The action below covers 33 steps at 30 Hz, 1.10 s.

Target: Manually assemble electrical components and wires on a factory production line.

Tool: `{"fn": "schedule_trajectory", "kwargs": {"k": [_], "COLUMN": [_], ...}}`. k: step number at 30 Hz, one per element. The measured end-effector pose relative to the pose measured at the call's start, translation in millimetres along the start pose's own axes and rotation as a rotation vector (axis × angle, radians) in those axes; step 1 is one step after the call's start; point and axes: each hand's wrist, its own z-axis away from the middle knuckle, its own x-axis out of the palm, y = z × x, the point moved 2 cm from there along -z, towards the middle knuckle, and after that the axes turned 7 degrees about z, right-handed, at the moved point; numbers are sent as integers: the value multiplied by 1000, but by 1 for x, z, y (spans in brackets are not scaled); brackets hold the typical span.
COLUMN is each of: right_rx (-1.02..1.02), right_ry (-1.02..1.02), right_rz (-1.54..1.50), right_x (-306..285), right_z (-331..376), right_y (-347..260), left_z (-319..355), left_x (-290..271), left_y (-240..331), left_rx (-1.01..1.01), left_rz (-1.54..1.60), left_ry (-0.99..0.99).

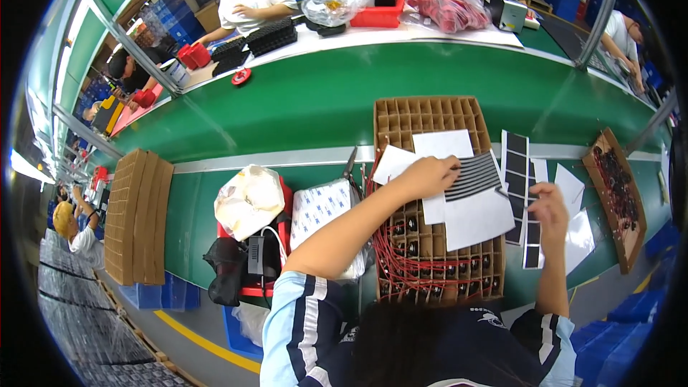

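In the head view a partitioned cardboard tray (427, 116) lies before me, with red wires (401, 266) and small round black parts (412, 247) in its near cells. White sheets (476, 223) are spread over its middle. My left hand (432, 176) reaches across the tray, its curled fingers at the upper left corner of a sheet of dark grey strips (474, 176). To the right, my right hand (550, 209) hovers over black rectangular label strips (514, 172), its fingers loosely bent and apart. Nothing shows clearly between them.
At left are a red bin (285, 204), a bag-wrapped bundle (249, 201), a patterned white packet (319, 215) and scissors (350, 163). Cardboard partitions (136, 218) stand farther left. A box of dark parts (616, 197) lies right. Beyond the green belt (308, 100), other people work.
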Motion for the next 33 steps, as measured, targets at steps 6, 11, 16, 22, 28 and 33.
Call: {"fn": "schedule_trajectory", "kwargs": {"k": [6,11,16,22,28,33], "right_rx": [-102,-67,-163,-138,-60,-65], "right_ry": [87,-86,-183,-251,-306,-302], "right_rz": [-145,-239,-227,-423,-500,-479], "right_x": [-60,-49,-6,22,32,44], "right_z": [-20,-37,-54,-62,-66,-73], "right_y": [-42,-54,-68,-86,-77,-69], "left_z": [-8,-4,46,95,97,89], "left_x": [-9,-58,-53,4,19,-4], "left_y": [-8,55,55,17,43,39], "left_rx": [-24,20,-22,-117,-143,-257], "left_rz": [226,96,-328,-570,-749,-397], "left_ry": [13,119,-106,-151,-120,-250]}}
